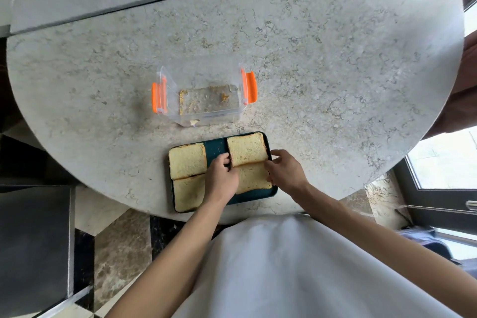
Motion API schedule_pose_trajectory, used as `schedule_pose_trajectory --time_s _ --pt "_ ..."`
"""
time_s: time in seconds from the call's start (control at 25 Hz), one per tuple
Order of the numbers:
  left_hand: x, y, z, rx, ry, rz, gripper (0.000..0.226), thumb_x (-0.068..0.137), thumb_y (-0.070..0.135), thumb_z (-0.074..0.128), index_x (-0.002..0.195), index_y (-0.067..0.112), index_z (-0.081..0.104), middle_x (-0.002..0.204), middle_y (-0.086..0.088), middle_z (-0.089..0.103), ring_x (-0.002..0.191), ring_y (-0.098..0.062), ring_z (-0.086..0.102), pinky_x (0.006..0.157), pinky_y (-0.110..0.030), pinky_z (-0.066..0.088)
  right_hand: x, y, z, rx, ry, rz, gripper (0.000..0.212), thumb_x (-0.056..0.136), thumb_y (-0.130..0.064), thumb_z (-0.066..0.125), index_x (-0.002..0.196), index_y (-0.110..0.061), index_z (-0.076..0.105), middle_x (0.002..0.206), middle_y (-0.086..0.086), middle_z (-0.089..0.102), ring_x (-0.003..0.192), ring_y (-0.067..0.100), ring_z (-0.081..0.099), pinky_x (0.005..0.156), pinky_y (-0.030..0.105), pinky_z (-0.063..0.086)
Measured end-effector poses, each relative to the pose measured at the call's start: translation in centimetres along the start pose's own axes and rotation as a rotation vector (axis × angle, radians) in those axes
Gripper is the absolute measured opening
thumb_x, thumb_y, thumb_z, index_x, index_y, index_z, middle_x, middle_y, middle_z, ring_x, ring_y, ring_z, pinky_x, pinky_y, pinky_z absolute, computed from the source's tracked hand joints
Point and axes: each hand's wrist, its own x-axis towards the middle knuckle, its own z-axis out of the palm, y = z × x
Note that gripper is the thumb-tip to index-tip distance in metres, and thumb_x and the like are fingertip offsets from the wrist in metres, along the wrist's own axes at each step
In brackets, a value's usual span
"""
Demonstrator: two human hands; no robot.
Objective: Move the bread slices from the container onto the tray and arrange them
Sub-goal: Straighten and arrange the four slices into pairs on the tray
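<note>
**Four slices on tray; far-right slice under adjustment**

The clear plastic container with orange side clips (206, 97) stands on the round marbled stone table (335, 59), just beyond the tray. It holds no slices, only crumbs on its floor.

The dark teal rectangular tray (216, 146) sits at the near table edge and carries four pale square bread slices in two columns. The left pair (188, 160) lie edge to edge. The far-right slice (247, 149) overlaps the far edge of the near-right slice (254, 178). A strip of bare tray shows between the columns.

The left hand (222, 175) has its fingers curled at the left edge of the far-right slice, pinching or nudging it; which, cannot be determined. The right hand (286, 170) is loosely open, fingertips touching the right side where the two right slices meet. Neither hand lifts a slice clear.

Assessment: transfer appears complete; arranging remains. The bread should be light, soft and easily dented or torn. It is best handled at opposite crust edges with light fingertip pressure, and slid rather than squeezed at the centre.
</note>
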Motion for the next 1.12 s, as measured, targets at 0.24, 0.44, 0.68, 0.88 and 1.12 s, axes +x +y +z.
schedule_pose_trajectory --time_s 0.24,0.44,0.68,0.88,1.12 --pt "-0.1 -1.3 0.2 0.038 -0.009 0.017 0.045 0.090 0.010 0.057 0.134 0.016 0.056 0.125 -0.002 0.060 0.085 -0.003 0.059 0.070 -0.020 0.045 -1.1 0.9 -0.2 -0.261 0.039 -0.166 0.045 0.090 -0.022 0.057 0.135 -0.018 0.059 0.078 -0.006 0.069 0.071 0.007 0.064 0.054 0.014 0.044" --pt "-0.8 -1.7 0.4 0.073 -0.040 0.026 0.049 0.090 0.004 0.054 0.138 0.013 0.053 0.122 -0.006 0.056 0.100 -0.019 0.060 0.085 -0.034 0.053 -1.6 1.1 0.5 -0.524 -0.045 -0.179 0.025 0.092 -0.028 0.051 0.100 -0.011 0.068 0.092 0.009 0.071 0.085 0.029 0.064 0.069 0.037 0.049" --pt "-1.4 -2.1 0.4 0.067 -0.066 0.026 0.047 0.089 0.003 0.052 0.135 0.013 0.057 0.115 -0.004 0.059 0.098 -0.020 0.060 0.087 -0.037 0.053 -1.7 1.5 0.5 -0.571 -0.066 -0.099 0.030 0.087 -0.027 0.051 0.069 -0.007 0.063 0.067 0.007 0.065 0.068 0.029 0.062 0.051 0.036 0.041" --pt "-1.4 -2.3 0.1 0.092 -0.094 -0.004 0.039 0.089 0.014 0.052 0.126 0.022 0.062 0.083 0.012 0.067 0.064 -0.010 0.060 0.059 -0.026 0.042 -1.5 1.9 0.0 -0.591 -0.036 -0.080 0.033 0.088 -0.031 0.053 0.087 -0.007 0.075 0.076 0.011 0.074 0.073 0.031 0.069 0.063 0.039 0.055" --pt "-0.2 -1.0 -0.5 0.115 -0.063 0.055 0.035 0.088 0.017 0.065 0.123 0.013 0.063 0.095 0.003 0.065 0.076 -0.011 0.059 0.060 -0.023 0.040 -0.6 0.8 -0.2 -0.517 0.012 -0.081 0.032 0.091 -0.036 0.056 0.115 -0.019 0.069 0.094 0.010 0.076 0.089 0.028 0.069 0.072 0.034 0.052"
